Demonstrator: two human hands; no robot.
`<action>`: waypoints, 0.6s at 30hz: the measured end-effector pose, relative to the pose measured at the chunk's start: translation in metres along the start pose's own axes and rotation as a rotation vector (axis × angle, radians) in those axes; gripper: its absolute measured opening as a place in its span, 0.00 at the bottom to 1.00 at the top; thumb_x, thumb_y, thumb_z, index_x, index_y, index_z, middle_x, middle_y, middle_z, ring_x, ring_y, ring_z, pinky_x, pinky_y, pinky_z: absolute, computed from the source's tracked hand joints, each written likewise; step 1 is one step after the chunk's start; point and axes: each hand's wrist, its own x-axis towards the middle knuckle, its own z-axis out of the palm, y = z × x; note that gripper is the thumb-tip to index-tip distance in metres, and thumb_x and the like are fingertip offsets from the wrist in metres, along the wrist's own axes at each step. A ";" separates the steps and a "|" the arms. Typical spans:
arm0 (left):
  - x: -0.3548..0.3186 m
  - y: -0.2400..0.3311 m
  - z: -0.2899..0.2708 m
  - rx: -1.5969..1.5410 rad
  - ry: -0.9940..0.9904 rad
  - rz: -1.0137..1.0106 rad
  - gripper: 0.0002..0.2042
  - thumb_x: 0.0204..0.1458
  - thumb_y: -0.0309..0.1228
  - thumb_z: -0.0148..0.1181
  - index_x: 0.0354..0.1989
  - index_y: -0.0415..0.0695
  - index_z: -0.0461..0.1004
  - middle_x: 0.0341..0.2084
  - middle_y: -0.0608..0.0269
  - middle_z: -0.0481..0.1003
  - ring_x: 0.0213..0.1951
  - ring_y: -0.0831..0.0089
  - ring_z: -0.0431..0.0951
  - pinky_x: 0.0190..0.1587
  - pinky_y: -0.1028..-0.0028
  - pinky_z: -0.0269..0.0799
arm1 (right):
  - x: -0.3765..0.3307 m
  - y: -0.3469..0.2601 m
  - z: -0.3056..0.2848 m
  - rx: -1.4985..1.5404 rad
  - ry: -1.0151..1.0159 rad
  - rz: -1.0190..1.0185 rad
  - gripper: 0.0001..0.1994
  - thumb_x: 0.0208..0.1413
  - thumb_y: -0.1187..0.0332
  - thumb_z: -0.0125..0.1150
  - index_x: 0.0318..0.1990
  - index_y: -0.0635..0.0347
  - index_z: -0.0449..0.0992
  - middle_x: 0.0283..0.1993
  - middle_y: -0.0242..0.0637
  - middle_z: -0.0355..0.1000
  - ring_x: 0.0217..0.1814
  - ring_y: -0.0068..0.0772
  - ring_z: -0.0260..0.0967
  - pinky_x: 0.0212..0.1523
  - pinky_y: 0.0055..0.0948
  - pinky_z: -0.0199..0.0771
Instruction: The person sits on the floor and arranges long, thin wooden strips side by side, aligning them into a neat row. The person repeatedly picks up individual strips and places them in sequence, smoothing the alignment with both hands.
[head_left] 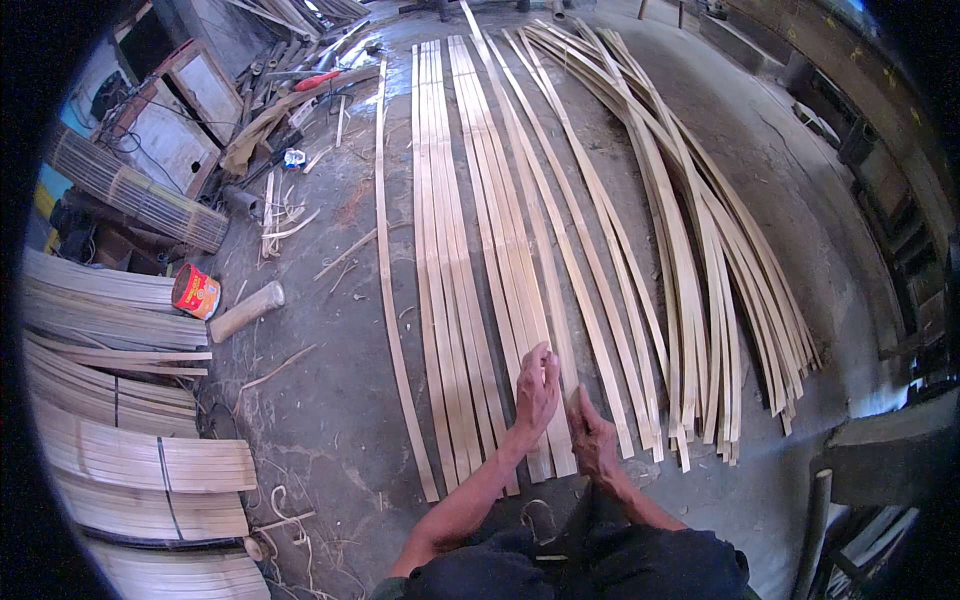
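Observation:
Long, flat pale strips, probably split bamboo, lie lengthwise on the floor in front of me. My left hand [538, 388] is over a close-set group of strips [508, 250], its fingers curled together; whatever is in them is hidden. Just right of it, my right hand [594, 438] is closed at the right edge of a strip [560, 425] near its close end. That strip runs between my two hands. A second close-set group [440, 270] lies to the left, with one single strip [384, 240] apart from it.
Looser strips and a crossing pile [690, 260] lie to the right. At left are tied strip bundles [140, 440], a red-yellow tin [196, 292], a wooden cylinder [247, 312] and a rolled slatted mat [140, 185]. Scraps litter the concrete floor [330, 400]. A post [815, 530] stands near right.

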 end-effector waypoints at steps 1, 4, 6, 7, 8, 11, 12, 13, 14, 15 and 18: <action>-0.002 0.000 0.003 0.052 -0.005 0.066 0.19 0.62 0.35 0.51 0.56 0.35 0.64 0.41 0.42 0.73 0.45 0.49 0.75 0.48 0.56 0.71 | 0.006 0.010 -0.006 -0.035 0.023 0.034 0.24 0.68 0.63 0.52 0.69 0.53 0.61 0.19 0.36 0.61 0.20 0.20 0.59 0.24 0.27 0.66; -0.022 -0.013 0.000 0.361 -0.244 0.105 0.26 0.60 0.37 0.53 0.63 0.37 0.60 0.60 0.42 0.63 0.61 0.49 0.65 0.63 0.54 0.58 | 0.015 0.046 -0.004 -0.036 0.043 0.011 0.23 0.67 0.64 0.53 0.67 0.54 0.64 0.21 0.34 0.59 0.23 0.18 0.56 0.25 0.24 0.64; -0.035 -0.021 -0.001 0.540 -0.388 0.137 0.31 0.58 0.38 0.54 0.68 0.37 0.56 0.67 0.46 0.56 0.69 0.54 0.55 0.70 0.53 0.46 | 0.018 0.057 -0.002 -0.029 0.051 -0.025 0.22 0.67 0.64 0.53 0.67 0.54 0.64 0.22 0.33 0.59 0.24 0.18 0.56 0.25 0.23 0.64; -0.040 -0.023 -0.001 0.589 -0.411 0.179 0.31 0.58 0.38 0.54 0.68 0.37 0.56 0.68 0.47 0.56 0.70 0.54 0.54 0.71 0.53 0.45 | 0.020 0.065 -0.001 -0.039 0.065 -0.067 0.22 0.67 0.64 0.53 0.67 0.54 0.64 0.22 0.33 0.60 0.24 0.17 0.57 0.25 0.23 0.64; -0.043 -0.027 -0.001 0.639 -0.435 0.221 0.32 0.58 0.39 0.54 0.68 0.37 0.55 0.68 0.49 0.55 0.70 0.55 0.53 0.71 0.52 0.44 | 0.020 0.072 0.000 -0.050 0.079 -0.109 0.22 0.67 0.64 0.53 0.67 0.54 0.64 0.22 0.33 0.60 0.24 0.17 0.57 0.25 0.22 0.64; -0.052 -0.041 -0.002 0.722 -0.458 0.287 0.33 0.58 0.40 0.53 0.69 0.37 0.55 0.70 0.52 0.53 0.71 0.57 0.51 0.72 0.52 0.41 | 0.016 0.069 0.003 0.006 0.059 -0.101 0.23 0.67 0.64 0.53 0.68 0.53 0.63 0.23 0.34 0.61 0.24 0.17 0.58 0.26 0.22 0.65; -0.052 -0.040 -0.002 0.735 -0.459 0.302 0.33 0.58 0.40 0.53 0.69 0.38 0.55 0.70 0.53 0.52 0.71 0.57 0.50 0.72 0.52 0.39 | 0.015 0.070 0.002 0.015 0.055 -0.099 0.23 0.67 0.64 0.53 0.68 0.53 0.63 0.23 0.34 0.62 0.24 0.17 0.58 0.26 0.22 0.66; -0.052 -0.039 -0.002 0.742 -0.469 0.293 0.33 0.58 0.41 0.53 0.69 0.38 0.55 0.71 0.53 0.52 0.72 0.58 0.50 0.72 0.52 0.39 | 0.014 0.072 0.002 0.011 0.050 -0.102 0.23 0.67 0.64 0.53 0.68 0.53 0.63 0.23 0.35 0.62 0.24 0.17 0.59 0.26 0.23 0.66; -0.053 -0.038 -0.002 0.750 -0.479 0.283 0.33 0.58 0.41 0.52 0.69 0.38 0.55 0.71 0.54 0.52 0.72 0.58 0.49 0.72 0.53 0.39 | 0.014 0.074 0.002 0.005 0.048 -0.101 0.23 0.67 0.63 0.53 0.68 0.53 0.63 0.23 0.36 0.62 0.24 0.17 0.59 0.26 0.23 0.66; -0.053 -0.036 -0.002 0.757 -0.487 0.274 0.33 0.58 0.42 0.52 0.69 0.38 0.55 0.71 0.54 0.52 0.72 0.59 0.49 0.72 0.53 0.38 | 0.013 0.075 0.001 -0.004 0.047 -0.100 0.23 0.67 0.63 0.53 0.68 0.54 0.63 0.22 0.37 0.62 0.24 0.18 0.59 0.25 0.24 0.66; -0.054 -0.040 0.001 0.765 -0.456 0.298 0.33 0.59 0.43 0.51 0.70 0.39 0.55 0.71 0.56 0.51 0.72 0.60 0.48 0.73 0.54 0.38 | 0.011 0.072 -0.001 -0.046 0.012 -0.036 0.23 0.67 0.63 0.53 0.68 0.53 0.63 0.29 0.47 0.66 0.30 0.25 0.66 0.32 0.27 0.69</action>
